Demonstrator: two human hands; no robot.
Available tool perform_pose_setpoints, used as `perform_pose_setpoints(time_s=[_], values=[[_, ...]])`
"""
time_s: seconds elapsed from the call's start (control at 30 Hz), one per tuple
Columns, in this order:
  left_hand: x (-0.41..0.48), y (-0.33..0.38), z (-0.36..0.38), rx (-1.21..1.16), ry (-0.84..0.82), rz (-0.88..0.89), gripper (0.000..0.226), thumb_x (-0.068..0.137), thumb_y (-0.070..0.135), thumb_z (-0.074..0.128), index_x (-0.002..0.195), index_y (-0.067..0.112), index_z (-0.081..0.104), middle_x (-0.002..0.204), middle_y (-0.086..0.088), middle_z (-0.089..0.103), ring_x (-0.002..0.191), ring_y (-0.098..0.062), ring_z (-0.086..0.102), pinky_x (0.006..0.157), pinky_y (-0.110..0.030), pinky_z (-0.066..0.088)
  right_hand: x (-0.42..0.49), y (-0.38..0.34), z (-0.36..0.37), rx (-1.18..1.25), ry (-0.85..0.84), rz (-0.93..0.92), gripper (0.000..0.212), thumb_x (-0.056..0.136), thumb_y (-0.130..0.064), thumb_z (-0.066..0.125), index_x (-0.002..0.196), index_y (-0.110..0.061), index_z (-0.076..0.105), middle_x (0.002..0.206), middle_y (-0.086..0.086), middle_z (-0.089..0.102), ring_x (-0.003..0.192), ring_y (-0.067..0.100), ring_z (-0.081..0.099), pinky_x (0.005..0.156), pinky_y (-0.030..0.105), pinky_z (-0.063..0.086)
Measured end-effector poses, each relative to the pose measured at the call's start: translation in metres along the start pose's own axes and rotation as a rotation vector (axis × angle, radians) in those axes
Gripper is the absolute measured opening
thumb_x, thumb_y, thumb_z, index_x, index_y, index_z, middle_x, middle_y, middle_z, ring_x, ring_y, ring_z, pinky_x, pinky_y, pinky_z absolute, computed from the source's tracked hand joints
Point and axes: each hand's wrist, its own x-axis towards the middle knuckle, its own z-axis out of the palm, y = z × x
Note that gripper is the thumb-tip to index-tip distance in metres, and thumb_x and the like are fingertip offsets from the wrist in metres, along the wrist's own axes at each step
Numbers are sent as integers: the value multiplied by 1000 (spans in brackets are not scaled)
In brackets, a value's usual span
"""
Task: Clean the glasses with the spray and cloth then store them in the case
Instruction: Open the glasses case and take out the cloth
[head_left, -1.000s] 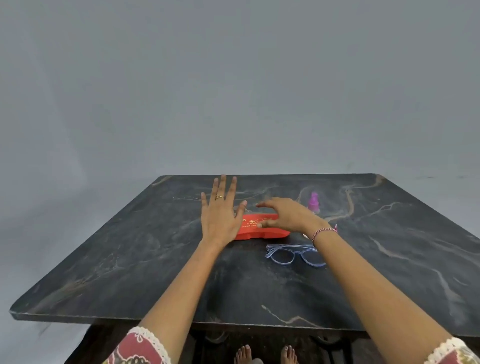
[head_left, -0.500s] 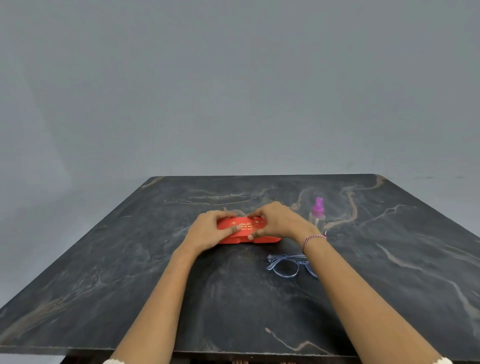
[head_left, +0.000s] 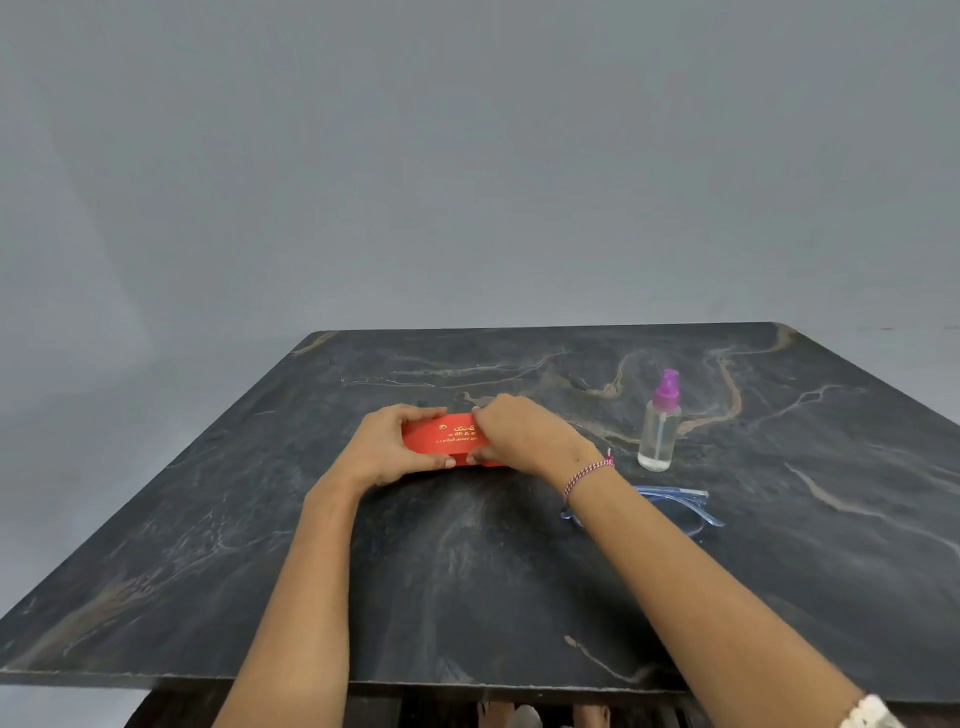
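Flat red gold-lettered case (head_left: 447, 439) being clamped by left hand (head_left: 395, 452) and right hand (head_left: 519, 434), seemingly being opened. Blue-framed glasses (head_left: 675, 506) and clear purple-capped spray bottle (head_left: 660, 426) lying untouched right of hands; cleaning, storing pending.

Bottle (head_left: 658, 431) right of case (head_left: 441, 439)

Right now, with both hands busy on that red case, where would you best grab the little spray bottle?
Probably around the clear body of the spray bottle, below the purple pump top, coming from its right or front. It stands upright and apart from the right hand and the glasses, so fingers could wrap its round sides freely.
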Motion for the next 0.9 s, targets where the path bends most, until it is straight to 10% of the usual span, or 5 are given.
perform_pose_setpoints(time_s=[0.43,0.9], values=[[-2,0,2,-64,28,6,66,65,40,82,126,29,58,127,4,57,112,-12,50,93,-24,40,-5,17,9,-102,63,-172,53,101,-36,31,141,-2,31,151,14,29,125,30,46,100,36,37],[-2,-8,6,-375,128,-82,62,60,28,86,115,28,58,115,-3,62,106,-18,59,98,-38,47,7,24,16,-111,101,-166,50,102,-37,27,135,-2,39,126,15,58,104,33,59,84,40,46]])
